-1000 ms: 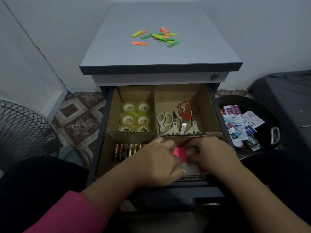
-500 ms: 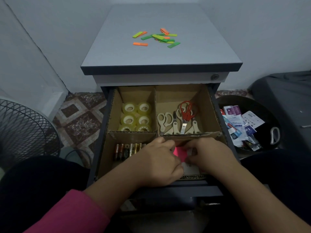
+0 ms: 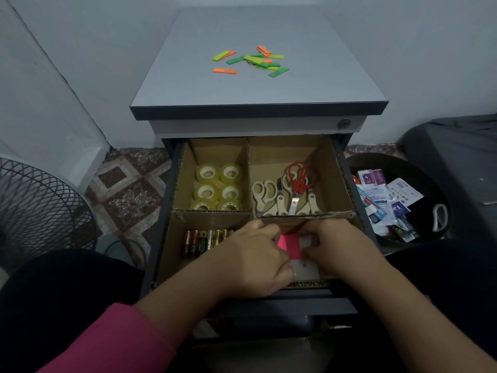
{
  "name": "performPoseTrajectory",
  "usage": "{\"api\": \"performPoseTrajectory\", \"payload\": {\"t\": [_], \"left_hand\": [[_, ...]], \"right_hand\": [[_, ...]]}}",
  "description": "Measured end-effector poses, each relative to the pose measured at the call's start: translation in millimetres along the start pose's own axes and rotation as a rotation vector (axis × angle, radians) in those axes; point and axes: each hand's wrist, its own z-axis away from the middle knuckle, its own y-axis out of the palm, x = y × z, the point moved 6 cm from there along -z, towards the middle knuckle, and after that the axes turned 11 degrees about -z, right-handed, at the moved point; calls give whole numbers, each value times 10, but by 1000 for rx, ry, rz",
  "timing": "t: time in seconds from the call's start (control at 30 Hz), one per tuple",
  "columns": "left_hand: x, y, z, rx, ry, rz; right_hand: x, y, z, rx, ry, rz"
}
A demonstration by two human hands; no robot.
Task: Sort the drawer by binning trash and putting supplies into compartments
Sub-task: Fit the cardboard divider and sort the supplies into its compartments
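Observation:
The open drawer (image 3: 172,200) holds a cardboard divider with several compartments. Tape rolls (image 3: 218,188) fill the back left one, scissors (image 3: 285,193) the back right, and batteries (image 3: 204,239) lie in the front left. Both hands reach into the front right compartment. My left hand (image 3: 255,261) and my right hand (image 3: 337,247) have their fingers curled at the two sides of a pink sticky note pad (image 3: 291,244). A white pad (image 3: 304,269) lies just in front of it, partly hidden by the hands.
Green and orange sticky strips (image 3: 252,61) lie scattered on the cabinet top (image 3: 322,84). A black bin (image 3: 430,184) with wrappers and paper scraps stands on the floor to the right. A fan grille (image 3: 40,205) is at the left.
Both hands stay at the pink pad in the front right compartment; only slight finger movement shows.

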Motion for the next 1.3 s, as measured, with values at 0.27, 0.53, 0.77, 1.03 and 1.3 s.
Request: {"api": "performPoseTrajectory", "payload": {"t": [0.27,0.53,0.77,1.03,1.3], "left_hand": [[17,8,3,60,-8,72],[27,18,3,35,-16,88],[34,34,-9,32,-22,75],[46,19,0,100,-60,135],[59,24,-15,113,-55,131]], "right_hand": [[-196,58,-19,-9,144,114],[-142,56,11,-36,100,66],[-154,75,-20,-20,87,81],[-152,70,1,1,121,83],[-146,80,-4,-39,101,75]]}}
